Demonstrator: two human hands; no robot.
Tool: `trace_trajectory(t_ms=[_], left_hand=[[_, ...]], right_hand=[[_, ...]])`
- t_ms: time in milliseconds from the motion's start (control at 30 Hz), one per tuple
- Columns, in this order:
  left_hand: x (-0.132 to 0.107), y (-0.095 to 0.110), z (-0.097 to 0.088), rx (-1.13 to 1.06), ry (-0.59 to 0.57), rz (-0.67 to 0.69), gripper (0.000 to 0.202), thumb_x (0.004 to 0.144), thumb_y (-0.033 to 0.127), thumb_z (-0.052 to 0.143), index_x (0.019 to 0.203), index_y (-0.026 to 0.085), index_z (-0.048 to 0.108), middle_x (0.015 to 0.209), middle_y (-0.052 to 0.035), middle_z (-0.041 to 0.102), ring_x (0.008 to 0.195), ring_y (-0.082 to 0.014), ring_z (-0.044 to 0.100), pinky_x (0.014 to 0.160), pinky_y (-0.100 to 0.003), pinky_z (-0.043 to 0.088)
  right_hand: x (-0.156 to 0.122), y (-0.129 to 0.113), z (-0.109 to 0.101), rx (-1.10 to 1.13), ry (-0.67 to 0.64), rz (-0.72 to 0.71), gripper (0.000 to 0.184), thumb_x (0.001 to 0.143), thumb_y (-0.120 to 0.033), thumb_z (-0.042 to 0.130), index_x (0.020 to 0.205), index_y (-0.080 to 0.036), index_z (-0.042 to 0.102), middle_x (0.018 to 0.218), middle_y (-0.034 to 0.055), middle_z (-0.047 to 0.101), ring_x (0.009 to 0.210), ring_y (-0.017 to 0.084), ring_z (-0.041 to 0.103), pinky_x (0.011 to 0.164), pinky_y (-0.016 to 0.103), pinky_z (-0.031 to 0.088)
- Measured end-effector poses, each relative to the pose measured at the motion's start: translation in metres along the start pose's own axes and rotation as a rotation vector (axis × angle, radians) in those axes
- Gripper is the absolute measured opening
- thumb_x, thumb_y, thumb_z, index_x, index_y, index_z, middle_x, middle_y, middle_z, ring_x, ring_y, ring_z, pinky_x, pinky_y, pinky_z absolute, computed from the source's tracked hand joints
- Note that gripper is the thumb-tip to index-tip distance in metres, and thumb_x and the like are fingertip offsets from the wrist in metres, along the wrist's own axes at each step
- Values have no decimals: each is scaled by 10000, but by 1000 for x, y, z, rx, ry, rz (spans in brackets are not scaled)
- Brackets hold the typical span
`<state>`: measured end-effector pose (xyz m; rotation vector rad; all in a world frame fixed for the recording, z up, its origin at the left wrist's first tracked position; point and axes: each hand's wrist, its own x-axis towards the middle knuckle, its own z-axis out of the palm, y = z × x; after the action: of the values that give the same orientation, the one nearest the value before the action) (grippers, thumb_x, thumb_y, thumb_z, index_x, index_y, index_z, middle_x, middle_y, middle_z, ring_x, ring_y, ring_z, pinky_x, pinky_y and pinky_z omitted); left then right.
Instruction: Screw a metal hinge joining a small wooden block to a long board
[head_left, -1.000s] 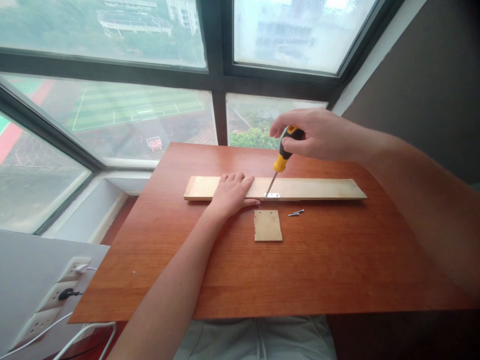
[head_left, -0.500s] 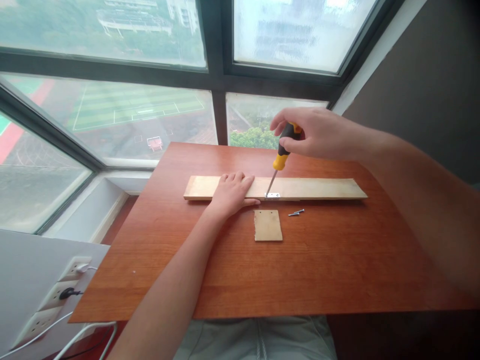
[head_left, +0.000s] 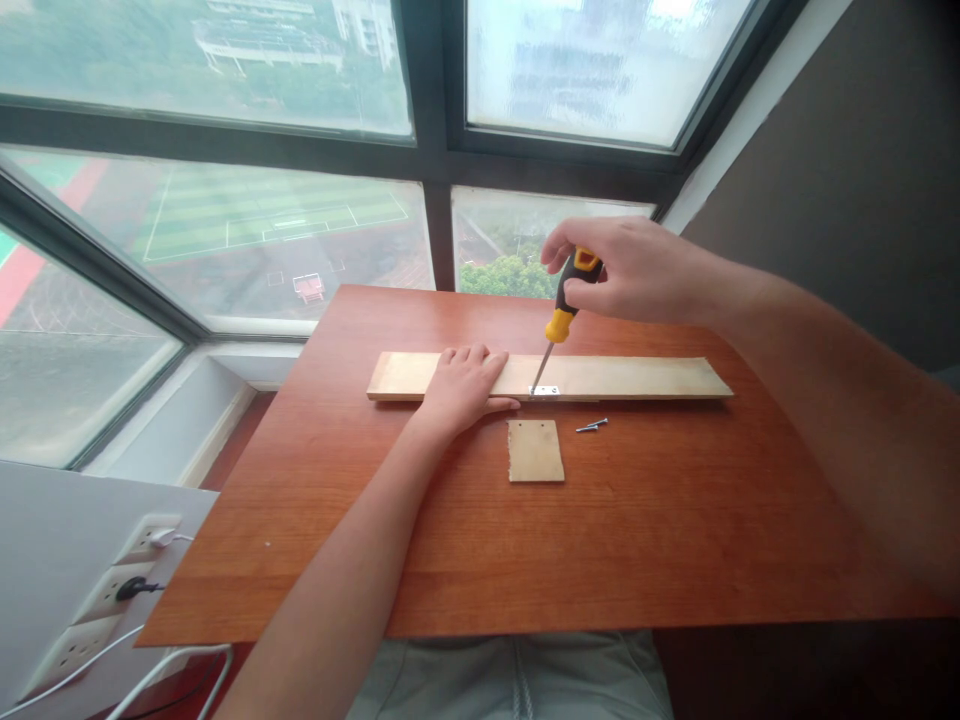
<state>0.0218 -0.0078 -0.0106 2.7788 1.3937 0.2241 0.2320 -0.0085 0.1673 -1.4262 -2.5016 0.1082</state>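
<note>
so the left hand is pressing flat and open on the stiff, probably slidey plank while the right hand is gripping the screwdriver handle, tip on the bracket.

Bare table lies open near the person; only small board and screws interrupt it.

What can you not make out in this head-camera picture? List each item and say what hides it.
- Head view: the screwdriver tip on the metal plate is too small to show any screw.
- Head view: the left hand covers part of the long board.
- Head view: the right hand hides the handle's top.
</note>
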Motion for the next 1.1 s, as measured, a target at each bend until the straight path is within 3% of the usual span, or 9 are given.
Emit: trace_trajectory(t_ms=[100, 233, 333, 600, 933, 1100], left_hand=[[0, 1, -1, 0, -6, 1, 713, 824, 722, 537, 1342, 236, 480, 1181, -138, 559, 1058, -315, 528, 934, -405, 350], [0, 1, -1, 11, 6, 12, 705, 838, 725, 508, 1334, 224, 487, 1172, -141, 564, 1053, -314, 527, 931, -405, 356], [0, 0, -1, 25, 7, 10, 707, 830, 721, 529, 1334, 227, 485, 1171, -135, 566, 1036, -309, 534, 929, -402, 361], [-1, 0, -1, 4, 4, 5, 693, 830, 716, 532, 1328, 236, 489, 1172, -137, 563, 1050, -313, 532, 932, -405, 353], [0, 0, -1, 4, -4, 1, 710, 830, 717, 532, 1346, 232, 479, 1195, -139, 558, 1049, -316, 529, 931, -404, 357], [0, 0, -1, -7, -9, -3, 664, 840, 696, 539, 1329, 249, 487, 1198, -133, 557, 1063, -314, 528, 942, -408, 353]], right_hand=[[0, 0, -1, -1, -22, -7, 253, 794, -291, 577, 1031, -244, 651, 1001, 53, 696, 851, 233, 606, 719, 357, 433], [0, 1, 2, -66, 39, 64, 257, 863, -442, 548, 971, -241, 667, 842, 45, 685, 761, 221, 591, 679, 357, 404], [0, 1, 4, -66, 42, 77, 235, 868, -420, 545, 969, -247, 669, 789, 28, 679, 705, 199, 584, 648, 346, 400], [-1, 5, -2, 19, -25, 21, 288, 766, -270, 601, 1048, -264, 657, 1078, 44, 711, 958, 252, 635, 819, 393, 476], [-7, 19, -14, 294, -115, 18, 489, 788, -384, 710, 1254, -291, 592, 1157, 45, 698, 1026, 264, 661, 873, 434, 529], [-9, 23, -21, 356, -113, 11, 493, 797, -344, 715, 1273, -310, 591, 1218, 38, 679, 1037, 256, 659, 864, 406, 533]])
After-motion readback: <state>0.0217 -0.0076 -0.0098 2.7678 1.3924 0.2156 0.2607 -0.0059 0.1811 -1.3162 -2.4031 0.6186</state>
